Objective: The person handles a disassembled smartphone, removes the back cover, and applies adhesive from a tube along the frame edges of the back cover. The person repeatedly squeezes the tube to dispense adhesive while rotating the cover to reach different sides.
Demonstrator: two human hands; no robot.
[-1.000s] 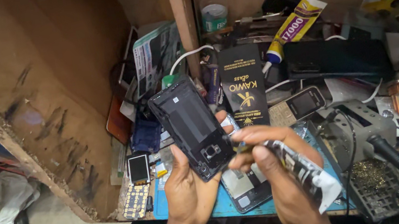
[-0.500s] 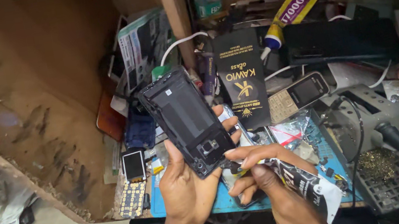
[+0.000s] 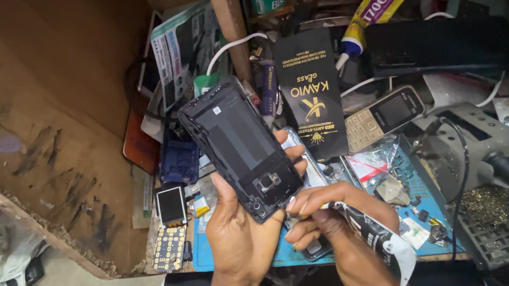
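From the head camera, we cradle the black rectangular phone frame (image 3: 238, 149) in our left hand (image 3: 239, 237), fingers wrapped around its lower end, and it stands tilted above the blue work mat (image 3: 208, 256). Our right hand (image 3: 323, 210) is closed on a black-and-white crinkled plastic wrapper (image 3: 379, 242), its fingertips touching the frame's bottom edge. We judge that we do best by gripping the frame's edges firmly and working slowly at that corner, well apart from the grey keypad phone (image 3: 386, 115).
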